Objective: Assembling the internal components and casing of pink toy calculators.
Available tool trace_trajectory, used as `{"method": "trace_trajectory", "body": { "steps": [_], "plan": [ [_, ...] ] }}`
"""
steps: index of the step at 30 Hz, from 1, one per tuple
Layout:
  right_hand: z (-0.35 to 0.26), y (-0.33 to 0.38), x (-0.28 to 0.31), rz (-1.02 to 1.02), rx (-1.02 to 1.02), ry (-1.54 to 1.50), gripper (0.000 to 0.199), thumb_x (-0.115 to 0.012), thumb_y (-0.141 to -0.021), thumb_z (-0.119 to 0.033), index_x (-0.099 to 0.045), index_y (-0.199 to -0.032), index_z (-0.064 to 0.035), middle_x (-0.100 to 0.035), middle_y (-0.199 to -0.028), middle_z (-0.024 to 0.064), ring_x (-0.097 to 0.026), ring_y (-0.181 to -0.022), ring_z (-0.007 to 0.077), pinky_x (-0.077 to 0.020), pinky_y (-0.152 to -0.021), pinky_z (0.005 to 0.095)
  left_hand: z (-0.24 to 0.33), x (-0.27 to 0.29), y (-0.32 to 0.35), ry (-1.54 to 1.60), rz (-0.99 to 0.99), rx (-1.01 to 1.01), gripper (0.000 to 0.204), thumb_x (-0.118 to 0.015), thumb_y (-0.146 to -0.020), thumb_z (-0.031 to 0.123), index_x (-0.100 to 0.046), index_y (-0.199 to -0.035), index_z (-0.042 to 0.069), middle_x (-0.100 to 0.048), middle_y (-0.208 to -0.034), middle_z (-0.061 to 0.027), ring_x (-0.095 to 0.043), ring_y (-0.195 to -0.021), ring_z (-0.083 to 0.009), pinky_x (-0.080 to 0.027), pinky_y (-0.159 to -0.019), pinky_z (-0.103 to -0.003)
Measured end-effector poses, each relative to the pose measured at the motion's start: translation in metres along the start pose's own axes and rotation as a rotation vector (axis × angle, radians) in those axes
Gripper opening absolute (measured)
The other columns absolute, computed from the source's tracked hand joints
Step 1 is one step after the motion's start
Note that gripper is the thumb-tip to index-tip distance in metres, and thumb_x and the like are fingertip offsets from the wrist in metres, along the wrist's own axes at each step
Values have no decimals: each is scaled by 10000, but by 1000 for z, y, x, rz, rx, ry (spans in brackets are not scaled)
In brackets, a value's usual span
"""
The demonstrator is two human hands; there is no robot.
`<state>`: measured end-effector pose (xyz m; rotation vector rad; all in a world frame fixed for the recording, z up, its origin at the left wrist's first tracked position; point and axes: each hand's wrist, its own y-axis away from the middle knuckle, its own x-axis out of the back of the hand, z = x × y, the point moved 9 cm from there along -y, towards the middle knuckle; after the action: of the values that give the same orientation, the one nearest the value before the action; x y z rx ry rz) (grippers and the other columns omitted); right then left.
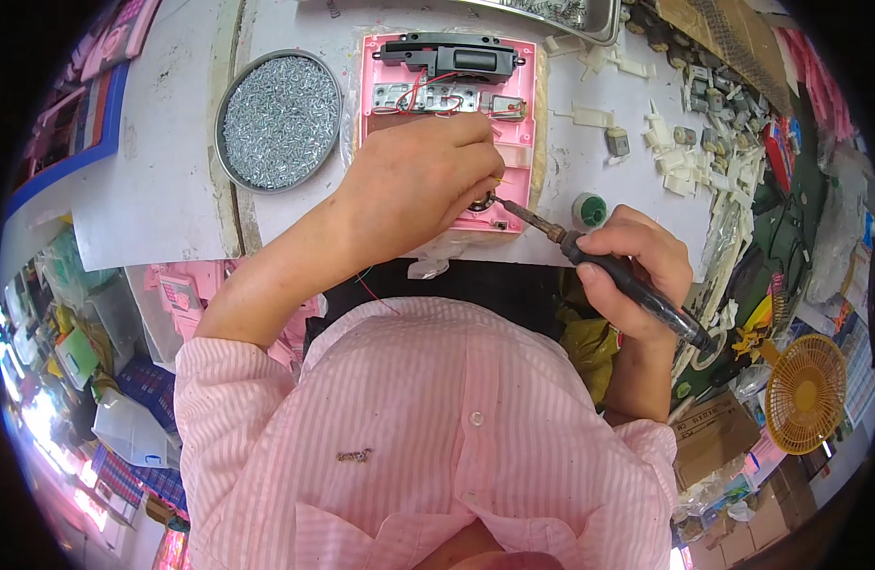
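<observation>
The pink case (521, 186) lies at 12 o'clock. The right hand (643, 269) pinches the iron's handle (654, 304), likely away from heat, aimed at 10 o'clock. The left hand (413, 179) curls over the case, maybe steadying it; I can't tell what it pinches.

Left forearm (290, 271) angles up and rightward; left hand (413, 180) back-up, fingers bent, tips mostly hidden. Right forearm (643, 375) near upright; right hand (646, 261) lower, curled in pen-like grip.
</observation>
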<state>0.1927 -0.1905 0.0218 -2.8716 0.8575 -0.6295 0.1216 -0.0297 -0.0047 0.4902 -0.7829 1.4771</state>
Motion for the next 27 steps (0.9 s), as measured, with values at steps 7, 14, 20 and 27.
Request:
{"method": "trace_trajectory", "body": {
  "steps": [7, 14, 20, 27],
  "plan": [
    [-9, -5, -2, -8, 29, 72, 226, -776, -699, -19, -701, -912, -23, -562, -631, 37, -498, -533, 156, -355, -491, 281, 1, 0, 0, -38, 15, -7, 79, -689, -854, 155, -646, -865, 90, -576, -879, -41, -640, -795, -248, -525, -649, -377],
    [-9, 7, 15, 57, -16, 40, 234, -784, -705, -42, -706, -922, -1, -603, -658, 54, -503, -533, 146, -338, -490, 274, 1, 2, 2, -18, 8, -23, 81, -696, -838, 116, -661, -904, 84, -592, -889, -46, -641, -801, -252, -528, -661, -370],
    [-10, 10, 23, 80, -3, 44, 253, -787, -710, -54, -702, -939, 13, -613, -664, 63, -505, -536, 142, -332, -491, 272, 4, 6, 3, 11, -16, -88, 191, -715, -792, 41, -681, -975, 82, -623, -916, -56, -646, -808, -259, -532, -680, -363],
    [-13, 7, 20, 54, 3, 47, 255, -791, -717, -56, -702, -946, 13, -615, -666, 63, -515, -547, 142, -336, -494, 273, 12, -2, -1, -238, -195, -200, 231, -699, -736, 72, -666, -963, 95, -619, -945, -35, -654, -870, -230, -554, -685, -354]
  ]
}}
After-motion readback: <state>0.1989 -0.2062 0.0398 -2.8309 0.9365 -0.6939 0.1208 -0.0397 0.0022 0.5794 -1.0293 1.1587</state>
